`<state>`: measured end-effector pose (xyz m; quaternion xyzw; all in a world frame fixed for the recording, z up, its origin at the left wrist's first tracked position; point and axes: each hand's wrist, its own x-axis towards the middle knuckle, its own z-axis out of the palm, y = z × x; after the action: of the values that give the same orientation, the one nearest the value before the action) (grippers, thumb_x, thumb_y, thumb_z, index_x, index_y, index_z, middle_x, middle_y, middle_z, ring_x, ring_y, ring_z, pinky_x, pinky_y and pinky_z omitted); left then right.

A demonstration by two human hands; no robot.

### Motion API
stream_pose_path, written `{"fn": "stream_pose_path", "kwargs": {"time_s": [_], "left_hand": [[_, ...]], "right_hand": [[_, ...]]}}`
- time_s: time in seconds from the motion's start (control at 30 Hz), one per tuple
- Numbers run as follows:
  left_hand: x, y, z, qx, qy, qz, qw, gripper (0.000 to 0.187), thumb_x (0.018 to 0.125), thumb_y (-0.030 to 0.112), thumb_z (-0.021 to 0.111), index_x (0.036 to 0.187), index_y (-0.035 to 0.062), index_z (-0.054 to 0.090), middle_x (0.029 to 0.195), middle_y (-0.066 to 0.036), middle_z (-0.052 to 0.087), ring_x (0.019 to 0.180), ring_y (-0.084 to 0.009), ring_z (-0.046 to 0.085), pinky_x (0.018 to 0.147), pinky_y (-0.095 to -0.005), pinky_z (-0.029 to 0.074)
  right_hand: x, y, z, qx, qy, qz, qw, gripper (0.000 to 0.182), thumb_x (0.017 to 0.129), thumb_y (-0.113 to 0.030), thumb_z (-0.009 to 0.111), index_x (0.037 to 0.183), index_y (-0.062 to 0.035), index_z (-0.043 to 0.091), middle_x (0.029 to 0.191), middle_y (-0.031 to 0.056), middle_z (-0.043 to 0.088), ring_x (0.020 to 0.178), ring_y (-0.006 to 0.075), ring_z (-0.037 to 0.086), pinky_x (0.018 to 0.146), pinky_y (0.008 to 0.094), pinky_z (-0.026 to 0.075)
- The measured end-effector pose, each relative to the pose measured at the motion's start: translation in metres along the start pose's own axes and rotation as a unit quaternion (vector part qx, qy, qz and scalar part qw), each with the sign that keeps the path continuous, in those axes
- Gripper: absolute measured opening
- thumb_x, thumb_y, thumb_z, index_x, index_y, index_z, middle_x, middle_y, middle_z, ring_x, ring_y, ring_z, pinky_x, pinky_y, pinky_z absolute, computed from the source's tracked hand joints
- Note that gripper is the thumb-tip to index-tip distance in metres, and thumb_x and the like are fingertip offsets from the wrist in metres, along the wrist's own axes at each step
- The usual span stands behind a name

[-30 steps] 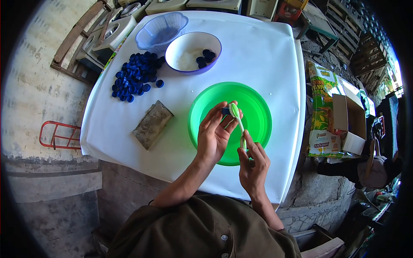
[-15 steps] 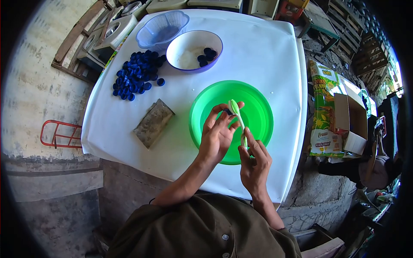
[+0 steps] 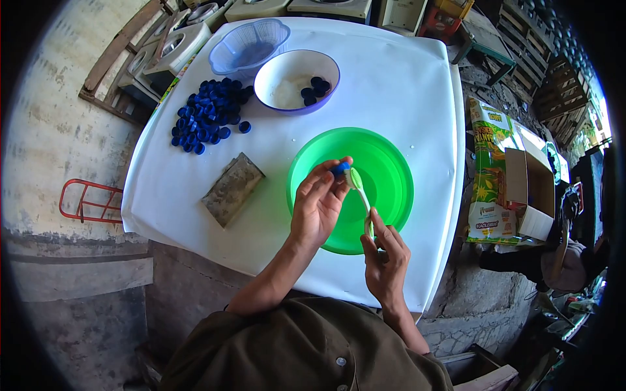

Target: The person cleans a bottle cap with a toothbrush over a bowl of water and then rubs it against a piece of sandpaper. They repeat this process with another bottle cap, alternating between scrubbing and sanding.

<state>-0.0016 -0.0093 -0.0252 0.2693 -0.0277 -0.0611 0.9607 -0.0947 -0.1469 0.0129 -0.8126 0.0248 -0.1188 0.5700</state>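
Table [image 3: 404, 72] under a white sheet carried everything, the green basin [image 3: 391, 171] sitting at its near edge, close to the person. Purple-rimmed bowl [image 3: 267, 78] further back held a few dark blue caps and something pale; a lilac basket [image 3: 246, 44] stood just behind it, and a pile of blue caps [image 3: 207, 114] lay loose on the sheet to its left. Grey block [image 3: 232, 188] lay near the left of the basin.

Left hand [image 3: 316, 205] was over the basin, fingertips pinched shut on a single blue cap [image 3: 339, 169]. Right hand [image 3: 385, 257] had its fingers closed round the handle end of a green toothbrush [image 3: 360, 189], the head touching the cap.

Risks, as judged: the pinch was only at the fingertips, so a hard stroke of the bristles could flick the cap free; over the basin it would probably drop inside, but a sideways flick might send it off the near table edge. Basin so near the edge could tip if leaned on
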Motion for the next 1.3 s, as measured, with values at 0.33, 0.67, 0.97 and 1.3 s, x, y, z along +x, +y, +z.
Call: {"fn": "stream_pose_path", "kwargs": {"time_s": [0.33,0.67,0.97,1.3], "left_hand": [[0.004,0.000,-0.004,-0.006,-0.027,0.001,1.000,0.030,0.101,0.009,0.053,0.129,-0.0029,0.055,0.135,-0.029,0.054,0.122,-0.0337,0.059,0.108,-0.0407,0.048],[0.007,0.010,-0.005,-0.018,0.011,-0.016,1.000,0.030,0.102,0.009,0.050,0.129,-0.0044,0.056,0.138,-0.028,0.053,0.123,-0.0301,0.060,0.109,-0.0399,0.048],[0.015,0.021,-0.007,-0.005,0.008,-0.006,1.000,0.029,0.104,0.013,0.049,0.128,-0.0011,0.055,0.138,-0.027,0.054,0.124,-0.0299,0.059,0.107,-0.0399,0.049],[0.015,0.019,-0.009,-0.057,-0.008,-0.014,0.998,0.028,0.104,0.012,0.050,0.128,-0.0010,0.054,0.138,-0.024,0.055,0.124,-0.0265,0.059,0.109,-0.0402,0.047]], "right_hand": [[0.008,0.000,-0.002,-0.025,-0.021,-0.010,0.999,0.054,0.083,0.010,0.068,0.134,-0.0062,0.062,0.084,0.0119,0.064,0.063,0.0191,0.055,0.058,0.0301,0.045],[0.021,0.006,0.002,-0.015,-0.067,0.001,0.998,0.050,0.088,0.010,0.061,0.137,0.0010,0.057,0.082,0.0059,0.056,0.058,0.0101,0.050,0.049,0.0256,0.038],[0.033,-0.001,0.006,-0.029,-0.082,0.027,0.996,0.057,0.078,0.013,0.069,0.132,-0.0008,0.062,0.084,0.0147,0.065,0.066,0.0220,0.059,0.061,0.0311,0.047],[0.027,0.003,0.009,0.000,-0.068,0.032,0.997,0.056,0.080,0.012,0.069,0.133,-0.0035,0.062,0.087,0.0152,0.066,0.068,0.0217,0.060,0.062,0.0306,0.048]]}}
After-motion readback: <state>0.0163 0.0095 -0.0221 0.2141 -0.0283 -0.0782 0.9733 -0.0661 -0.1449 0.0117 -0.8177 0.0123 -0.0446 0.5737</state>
